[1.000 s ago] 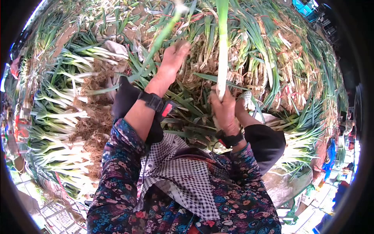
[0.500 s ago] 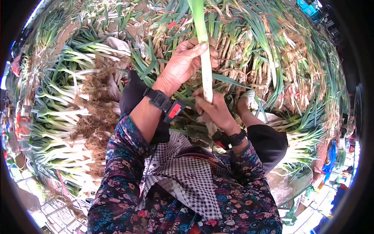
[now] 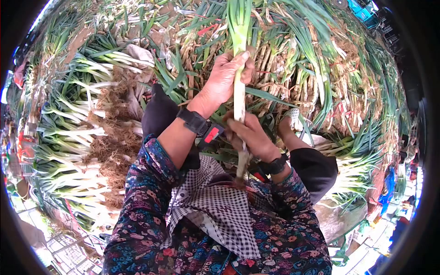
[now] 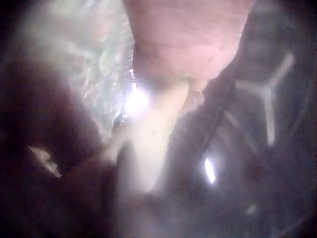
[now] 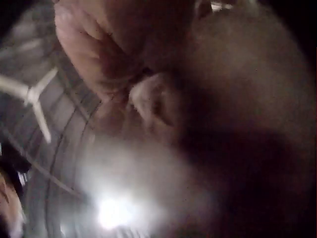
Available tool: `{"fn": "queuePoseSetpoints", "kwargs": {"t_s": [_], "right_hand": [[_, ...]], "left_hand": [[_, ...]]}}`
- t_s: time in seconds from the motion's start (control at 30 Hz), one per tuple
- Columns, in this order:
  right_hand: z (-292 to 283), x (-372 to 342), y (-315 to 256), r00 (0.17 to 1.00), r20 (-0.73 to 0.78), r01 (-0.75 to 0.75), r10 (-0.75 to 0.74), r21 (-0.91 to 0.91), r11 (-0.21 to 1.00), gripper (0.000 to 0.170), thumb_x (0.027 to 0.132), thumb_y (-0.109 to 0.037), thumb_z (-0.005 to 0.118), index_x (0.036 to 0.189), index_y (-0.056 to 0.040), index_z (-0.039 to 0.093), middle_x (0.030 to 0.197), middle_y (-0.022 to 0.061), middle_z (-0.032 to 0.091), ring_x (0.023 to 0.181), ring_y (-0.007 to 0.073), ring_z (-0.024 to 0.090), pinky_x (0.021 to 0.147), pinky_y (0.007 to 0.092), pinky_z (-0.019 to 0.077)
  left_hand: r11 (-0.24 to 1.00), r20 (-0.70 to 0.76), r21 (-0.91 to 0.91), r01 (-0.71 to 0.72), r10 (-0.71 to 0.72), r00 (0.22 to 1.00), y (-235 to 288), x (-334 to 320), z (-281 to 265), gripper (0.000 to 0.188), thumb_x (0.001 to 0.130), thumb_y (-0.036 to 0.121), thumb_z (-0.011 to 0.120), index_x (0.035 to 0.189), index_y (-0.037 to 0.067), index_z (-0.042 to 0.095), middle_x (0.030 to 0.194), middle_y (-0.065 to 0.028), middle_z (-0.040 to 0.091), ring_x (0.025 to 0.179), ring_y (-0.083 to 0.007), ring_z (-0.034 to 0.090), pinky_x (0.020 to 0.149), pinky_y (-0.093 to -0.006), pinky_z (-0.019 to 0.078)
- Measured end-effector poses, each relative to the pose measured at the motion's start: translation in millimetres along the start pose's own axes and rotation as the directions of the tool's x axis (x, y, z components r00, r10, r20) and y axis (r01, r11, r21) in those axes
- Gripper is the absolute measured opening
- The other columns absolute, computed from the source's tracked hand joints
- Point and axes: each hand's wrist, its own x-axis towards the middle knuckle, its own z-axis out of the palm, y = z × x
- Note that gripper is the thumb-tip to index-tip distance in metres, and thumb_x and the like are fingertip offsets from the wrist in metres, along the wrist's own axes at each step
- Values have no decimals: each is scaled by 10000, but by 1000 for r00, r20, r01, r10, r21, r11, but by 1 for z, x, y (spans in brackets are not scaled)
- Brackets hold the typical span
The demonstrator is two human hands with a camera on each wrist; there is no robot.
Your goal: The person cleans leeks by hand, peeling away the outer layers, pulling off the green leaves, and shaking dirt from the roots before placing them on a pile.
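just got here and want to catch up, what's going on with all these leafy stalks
A person in a flowered top is working on one leek-like stalk. Their left hand grips its pale stem, while their right hand holds the lower end. A soiled strip hangs below the right hand, so they may be peeling it. Paler stalks with their roots on lie to the person's left, and browner stalks lie ahead.
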Motion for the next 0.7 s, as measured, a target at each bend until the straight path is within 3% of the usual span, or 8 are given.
{"fn": "queuePoseSetpoints", "kwargs": {"t_s": [0.07,0.17,0.2,0.33,0.47,0.6,0.67,0.7], "right_hand": [[-6,24,32,979,-167,84,-118,-196,977,205,929,-159,525,1048,9,523,746,86,593,545,147,539,484,270,418],[3,48,57,741,-339,391,-580,-486,782,154,917,-55,538,1050,21,522,729,42,568,584,123,519,541,282,443],[7,49,53,742,-336,392,-580,-484,782,154,917,-55,538,1050,21,522,729,42,568,584,123,519,541,282,443],[16,44,43,726,-389,338,-567,-515,788,153,907,-51,560,1015,41,503,713,114,567,585,177,540,543,321,450],[9,39,47,743,-403,280,-534,-538,795,176,902,-66,580,994,49,482,673,155,556,570,187,563,516,332,443],[3,30,33,767,-394,293,-507,-488,822,168,917,-88,570,1023,18,495,655,98,551,516,131,530,460,284,413],[1,14,6,942,-289,198,-169,75,977,134,932,-102,548,1037,-23,519,653,33,545,444,70,456,394,221,343],[-2,11,5,956,-235,224,-175,200,954,117,954,-117,525,1054,-58,537,650,-5,530,407,28,380,362,183,276]], "left_hand": [[843,-324,530,-90,299,898,-13,5,-1,344,935,165,587,1214,-22,515,853,-45,610,625,-105,564,553,-230,484],[674,-283,721,-161,498,820,-31,11,-25,239,893,80,630,1114,-6,598,928,-68,666,689,-103,621,603,-246,533],[524,-236,837,-157,604,762,-30,11,-23,209,875,51,649,1072,-13,622,898,-51,667,688,-85,611,603,-234,522],[436,-176,879,-191,670,721,-14,8,-14,169,802,-5,715,953,-6,640,849,-26,668,704,-72,600,640,-220,489],[758,-284,633,-159,418,863,4,5,-19,164,759,-27,745,851,49,633,824,-13,665,755,-82,601,733,-253,499],[576,-38,736,-355,558,829,9,4,-22,178,753,-44,739,822,61,614,871,-40,664,809,-109,614,764,-267,506],[663,43,650,-371,455,889,26,-2,-9,135,791,-13,712,804,61,601,846,-44,657,821,-115,618,759,-261,507],[743,59,621,-250,274,960,35,-10,-5,118,799,24,713,805,65,603,830,-37,653,819,-106,615,754,-252,502]]}}
